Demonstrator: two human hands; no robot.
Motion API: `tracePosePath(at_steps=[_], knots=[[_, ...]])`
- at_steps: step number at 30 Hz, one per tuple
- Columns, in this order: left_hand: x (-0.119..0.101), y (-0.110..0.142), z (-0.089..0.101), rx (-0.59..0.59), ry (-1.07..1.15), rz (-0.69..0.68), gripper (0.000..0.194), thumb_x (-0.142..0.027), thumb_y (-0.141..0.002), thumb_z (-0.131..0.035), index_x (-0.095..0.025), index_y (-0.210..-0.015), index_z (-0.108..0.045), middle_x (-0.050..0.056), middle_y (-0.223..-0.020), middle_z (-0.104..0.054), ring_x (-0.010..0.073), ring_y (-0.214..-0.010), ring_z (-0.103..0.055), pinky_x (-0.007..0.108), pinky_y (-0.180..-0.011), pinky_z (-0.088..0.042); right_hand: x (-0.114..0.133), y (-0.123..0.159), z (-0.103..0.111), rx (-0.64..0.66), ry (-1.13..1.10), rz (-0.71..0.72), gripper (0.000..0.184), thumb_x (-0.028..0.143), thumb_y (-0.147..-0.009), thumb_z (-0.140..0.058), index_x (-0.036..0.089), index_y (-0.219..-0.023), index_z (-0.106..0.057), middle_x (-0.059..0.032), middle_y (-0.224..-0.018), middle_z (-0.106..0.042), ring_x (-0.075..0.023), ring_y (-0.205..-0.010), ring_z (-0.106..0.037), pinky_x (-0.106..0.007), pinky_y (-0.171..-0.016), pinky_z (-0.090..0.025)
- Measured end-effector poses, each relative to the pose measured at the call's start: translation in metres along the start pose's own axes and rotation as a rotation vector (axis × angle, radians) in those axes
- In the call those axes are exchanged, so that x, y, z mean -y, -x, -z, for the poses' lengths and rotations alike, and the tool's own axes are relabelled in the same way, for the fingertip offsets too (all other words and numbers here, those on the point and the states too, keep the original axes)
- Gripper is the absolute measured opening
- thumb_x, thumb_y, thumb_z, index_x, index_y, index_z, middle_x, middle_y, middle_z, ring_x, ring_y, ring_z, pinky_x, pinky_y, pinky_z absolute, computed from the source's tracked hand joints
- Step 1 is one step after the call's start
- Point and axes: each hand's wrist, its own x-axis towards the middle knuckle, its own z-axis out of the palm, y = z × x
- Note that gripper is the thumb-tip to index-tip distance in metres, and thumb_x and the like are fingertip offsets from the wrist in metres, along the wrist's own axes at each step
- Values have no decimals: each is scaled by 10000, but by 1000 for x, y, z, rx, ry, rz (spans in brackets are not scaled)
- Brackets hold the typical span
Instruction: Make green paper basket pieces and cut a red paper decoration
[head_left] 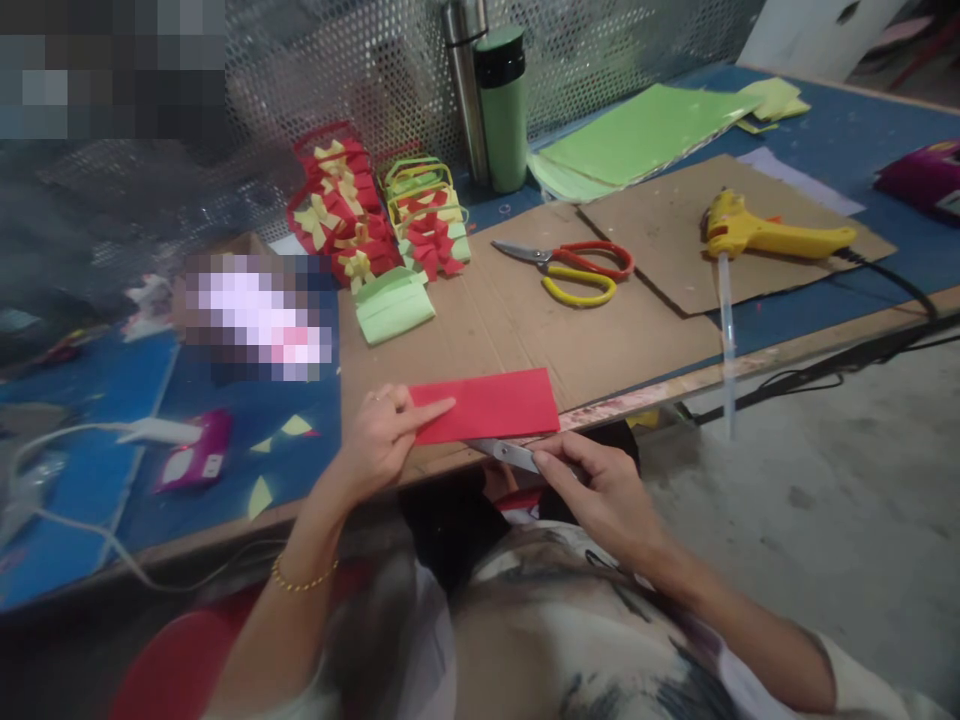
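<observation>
A folded red paper sheet (491, 405) lies at the near edge of the cardboard mat (525, 330). My left hand (386, 435) pinches its left end, index finger stretched along the top. My right hand (596, 485) is closed round the handles of a pair of scissors (506, 453), whose metal blades run along the red sheet's lower edge.
Red and yellow scissors (574, 268) and a yellow glue gun (757, 236) lie further back. Finished red and green paper crafts (375, 215) stand by a mesh wall, next to a green flask (502, 105). Green paper sheets (637, 135) lie at the back right. A cable (892, 280) runs off the table edge.
</observation>
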Motion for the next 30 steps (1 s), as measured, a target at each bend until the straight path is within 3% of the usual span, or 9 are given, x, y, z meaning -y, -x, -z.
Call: tracePosePath(at_steps=[7, 15, 25, 30], knots=[[0, 0, 0, -11, 2, -12, 472, -130, -1025, -361, -284, -1339, -679, 21, -831, -477, 183, -814, -455, 347, -804, -388, 3, -2, -11, -7, -79, -25, 233, 297, -924, -552, 199, -817, -735, 4, -659, -723, -130, -551, -622, -223, -529, -486], [0, -1, -1, -16, 6, -27, 473, -125, -1024, -358, -268, -1344, -675, 23, -837, -474, 183, -822, -458, 348, -808, -390, 4, -3, -8, 38, -128, -38, 219, 285, -918, -564, 201, -791, -721, 0, -676, -739, -141, -578, -655, -226, -551, -509], [1, 0, -2, -23, -5, -38, 479, -102, -1015, -367, -256, -1353, -669, 18, -826, -448, 186, -830, -460, 347, -809, -383, 6, 4, 3, -87, -73, -68, 225, 291, -915, -550, 220, -806, -735, 12, -612, -670, -132, -523, -583, -228, -496, -456], [-1, 0, 0, -7, 12, -3, 460, -152, -1036, -357, -250, -1377, -650, 31, -856, -498, 190, -860, -482, 352, -842, -393, 6, 3, -7, -28, -111, -75, 226, 297, -920, -552, 193, -847, -739, 18, -603, -671, -118, -505, -578, -217, -490, -446]])
